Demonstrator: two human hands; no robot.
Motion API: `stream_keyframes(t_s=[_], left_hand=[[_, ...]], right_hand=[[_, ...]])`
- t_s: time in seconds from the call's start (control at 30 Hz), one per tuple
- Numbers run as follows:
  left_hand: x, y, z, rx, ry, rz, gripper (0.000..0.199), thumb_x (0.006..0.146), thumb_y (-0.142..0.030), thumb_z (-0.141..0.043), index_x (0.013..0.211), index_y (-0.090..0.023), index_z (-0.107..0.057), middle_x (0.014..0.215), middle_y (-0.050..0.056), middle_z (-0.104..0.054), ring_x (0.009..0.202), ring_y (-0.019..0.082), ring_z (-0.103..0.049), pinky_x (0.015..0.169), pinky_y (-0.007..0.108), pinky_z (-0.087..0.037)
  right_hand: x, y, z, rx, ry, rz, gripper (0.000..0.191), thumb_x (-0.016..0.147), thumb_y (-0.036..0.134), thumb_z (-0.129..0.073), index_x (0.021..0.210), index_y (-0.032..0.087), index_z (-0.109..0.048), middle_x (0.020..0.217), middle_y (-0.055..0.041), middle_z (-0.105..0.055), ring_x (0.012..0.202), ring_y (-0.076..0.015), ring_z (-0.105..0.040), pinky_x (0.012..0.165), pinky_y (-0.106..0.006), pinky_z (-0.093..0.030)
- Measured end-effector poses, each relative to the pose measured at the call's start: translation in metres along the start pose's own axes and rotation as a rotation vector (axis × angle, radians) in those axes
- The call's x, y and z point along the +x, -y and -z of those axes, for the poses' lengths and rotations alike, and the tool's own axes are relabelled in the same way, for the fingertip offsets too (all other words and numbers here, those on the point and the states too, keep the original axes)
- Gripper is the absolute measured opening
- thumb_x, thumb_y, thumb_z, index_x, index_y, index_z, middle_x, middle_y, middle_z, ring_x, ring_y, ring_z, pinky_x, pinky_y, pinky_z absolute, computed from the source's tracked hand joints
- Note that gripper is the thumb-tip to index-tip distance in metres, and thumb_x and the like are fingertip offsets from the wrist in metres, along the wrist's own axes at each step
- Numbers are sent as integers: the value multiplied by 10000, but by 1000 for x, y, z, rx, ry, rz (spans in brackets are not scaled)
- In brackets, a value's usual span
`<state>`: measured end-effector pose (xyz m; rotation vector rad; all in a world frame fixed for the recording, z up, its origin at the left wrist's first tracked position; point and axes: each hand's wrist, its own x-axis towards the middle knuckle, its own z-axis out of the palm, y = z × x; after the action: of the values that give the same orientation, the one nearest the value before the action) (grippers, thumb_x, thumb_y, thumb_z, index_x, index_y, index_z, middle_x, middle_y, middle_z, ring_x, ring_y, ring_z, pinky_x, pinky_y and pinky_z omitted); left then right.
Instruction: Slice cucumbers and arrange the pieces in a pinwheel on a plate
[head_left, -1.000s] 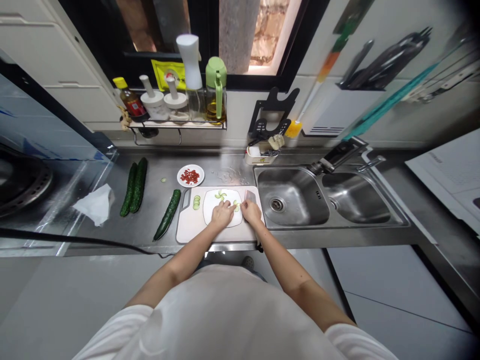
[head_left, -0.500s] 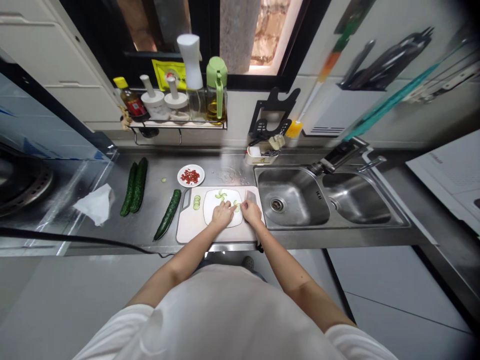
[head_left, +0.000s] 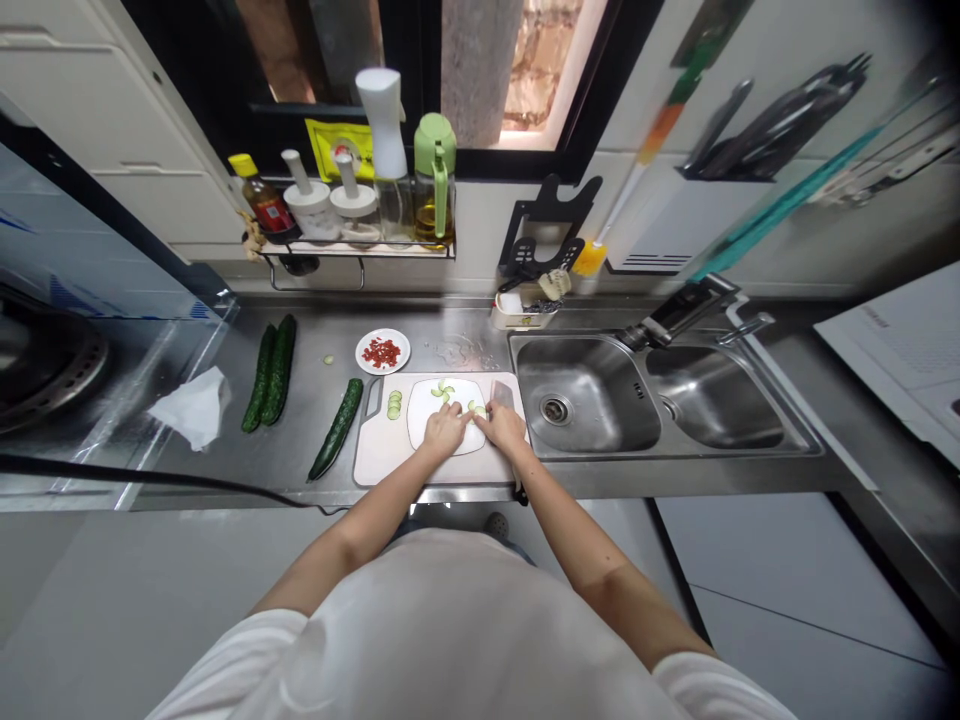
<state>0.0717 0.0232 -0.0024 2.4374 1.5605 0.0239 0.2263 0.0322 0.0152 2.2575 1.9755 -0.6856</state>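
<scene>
My left hand [head_left: 445, 430] rests over a white plate [head_left: 421, 432], one finger stretched toward pale green cucumber slices [head_left: 477, 407] at the plate's right side. From the right, my right hand [head_left: 505, 428] meets the same slices, thumb and fingers closed together at their edge. More cucumber slices [head_left: 442, 391] lie fanned on the upper part of the plate. Under the plate is a light cutting board [head_left: 375, 457], with a short row of cucumber slices [head_left: 394, 404] at its left. A knife [head_left: 502, 395] lies at the board's right edge, partly hidden by my right hand.
Left of the board lie a cut cucumber [head_left: 335, 430] and two whole cucumbers [head_left: 268, 375]. A small white dish [head_left: 361, 365] holds chopped red pieces behind the board. A double sink [head_left: 592, 400] adjoins on the right. A crumpled white cloth [head_left: 193, 408] lies far left.
My right hand's fingertips have shifted slightly left and down onto the cucumber slices on the plate's right side. My left hand has stayed nearly in place.
</scene>
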Motion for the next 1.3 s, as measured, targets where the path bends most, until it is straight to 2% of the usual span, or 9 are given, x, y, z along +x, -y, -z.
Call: stream_keyframes(t_s=[0.43, 0.63, 0.87, 1.13, 1.3], left_hand=[[-1, 0, 3, -12, 6, 9, 399, 968, -244, -335, 1301, -322, -541, 1127, 88, -516, 1034, 215, -488, 796, 305, -455], [-1, -1, 4, 6, 21, 7, 412, 966, -236, -327, 1314, -320, -531, 1138, 91, -518, 1020, 219, -492, 780, 310, -462], [-1, -1, 4, -12, 16, 10, 409, 971, -246, -325, 1318, -319, -529, 1136, 95, -517, 1026, 215, -496, 795, 309, -461], [0, -1, 3, -9, 22, 9, 422, 962, -207, -328, 1317, -319, -527, 1135, 99, -509, 1015, 214, -507, 786, 307, -457], [0, -2, 3, 13, 25, 4, 421, 961, -208, -326, 1321, -305, -522, 1141, 102, -510, 1006, 216, -506, 766, 306, -458]], right_hand=[[-1, 7, 17, -71, 74, 40, 481, 862, 564, -534, 1175, 200, -574, 1092, -128, -655, 1041, -260, -607, 837, -333, -433], [-2, 4, 13, -20, 67, 15, 466, 897, 564, -462, 1185, 216, -575, 1101, -123, -655, 1054, -253, -604, 828, -325, -434], [-2, 4, 8, -1, 33, -3, 416, 885, 526, -504, 1150, 219, -598, 1067, -116, -669, 1007, -248, -621, 812, -325, -438], [2, 5, 12, 31, -3, -35, 331, 930, 361, -408, 1106, 213, -646, 1049, -109, -678, 970, -226, -630, 776, -296, -443], [4, 6, 8, 39, -21, -31, 340, 931, 346, -397, 1116, 209, -646, 1046, -114, -678, 974, -231, -629, 782, -300, -442]])
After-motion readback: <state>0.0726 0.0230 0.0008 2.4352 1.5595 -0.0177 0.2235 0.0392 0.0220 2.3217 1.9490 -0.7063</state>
